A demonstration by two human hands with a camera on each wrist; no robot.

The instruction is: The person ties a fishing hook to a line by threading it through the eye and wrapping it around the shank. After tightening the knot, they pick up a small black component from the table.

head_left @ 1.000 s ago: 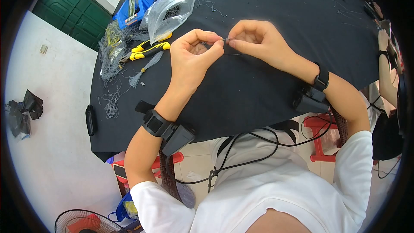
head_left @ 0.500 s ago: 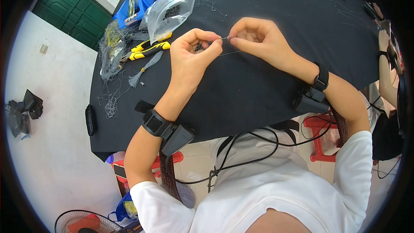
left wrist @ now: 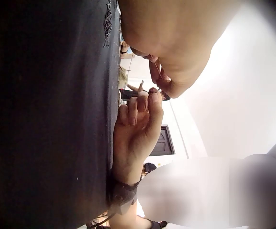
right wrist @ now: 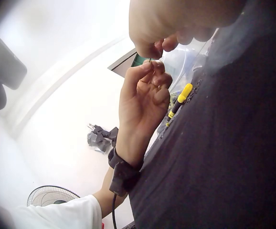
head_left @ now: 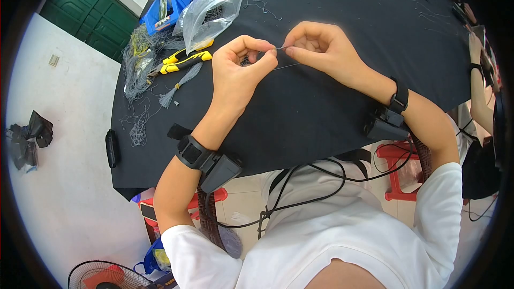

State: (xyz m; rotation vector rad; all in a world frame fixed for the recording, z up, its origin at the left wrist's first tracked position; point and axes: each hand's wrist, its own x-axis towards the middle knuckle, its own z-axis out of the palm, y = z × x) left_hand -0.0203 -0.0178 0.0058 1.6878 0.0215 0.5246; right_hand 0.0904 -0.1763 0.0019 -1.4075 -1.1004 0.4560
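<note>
My L hand (head_left: pixel 235 72) & R hand (head_left: pixel 324 48), fingertips close, pinch a tiny item (head_left: pixel 280 48), thin line (head_left: pixel 287 66) nearby; prob. mid-joining, next move needs steady tension

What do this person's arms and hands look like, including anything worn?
The left hand and right hand are ungloved. The white sleeves are short. Each wrist wears a black strap with a dark, boxy device; black cables run from these.
</note>
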